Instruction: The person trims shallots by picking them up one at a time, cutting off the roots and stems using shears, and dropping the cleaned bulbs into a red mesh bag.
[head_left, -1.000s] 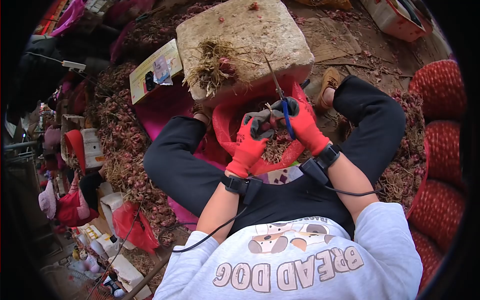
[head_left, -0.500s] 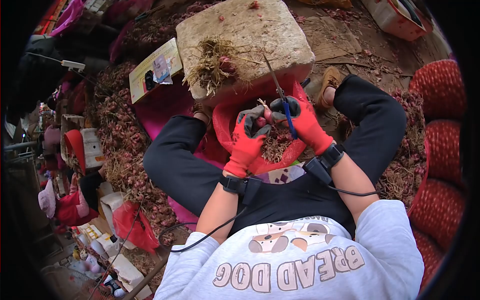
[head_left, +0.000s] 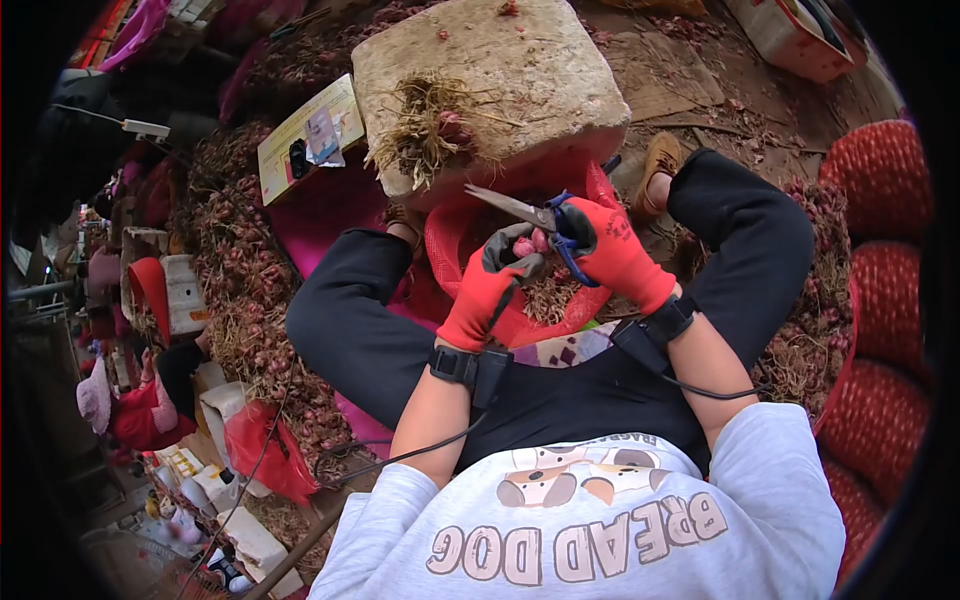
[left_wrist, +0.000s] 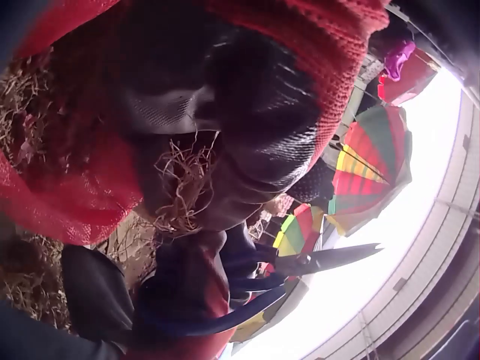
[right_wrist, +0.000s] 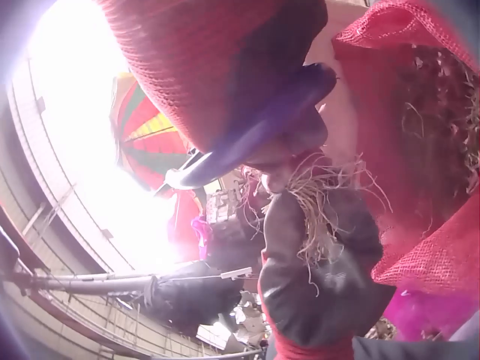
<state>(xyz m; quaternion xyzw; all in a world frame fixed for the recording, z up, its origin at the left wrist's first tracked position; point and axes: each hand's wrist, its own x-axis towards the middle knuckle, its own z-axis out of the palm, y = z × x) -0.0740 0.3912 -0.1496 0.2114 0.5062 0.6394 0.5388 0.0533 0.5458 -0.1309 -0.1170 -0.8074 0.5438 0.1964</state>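
Note:
In a red glove with dark palm and fingers, my left hand [head_left: 487,285] holds a small cluster of pink-red shallots [head_left: 527,243]. Their dry, stringy roots [right_wrist: 319,199] stick out by the dark fingertips in the right wrist view. My right hand [head_left: 622,262], gloved alike, grips blue-handled scissors [head_left: 512,206] just beside the cluster. The blades point left, above the left fingers in the head view. A blue handle loop [right_wrist: 259,135] curves around outside the right fingers. Beneath both hands gapes a red mesh bag [head_left: 446,250] with shallots and dry roots inside.
A foam block [head_left: 500,75] bearing a clump of dry stalks [head_left: 422,130] stands in front. Heaped shallots [head_left: 245,290] lie to the left, beside a yellow board [head_left: 290,160]. Full red sacks [head_left: 880,300] line the right. Another person [head_left: 140,410] sits at far left.
The scissor blades have swung from pointing forward to pointing left as my right hand turned. The left hand has shifted slightly left, and the shallots have turned within its fingers.

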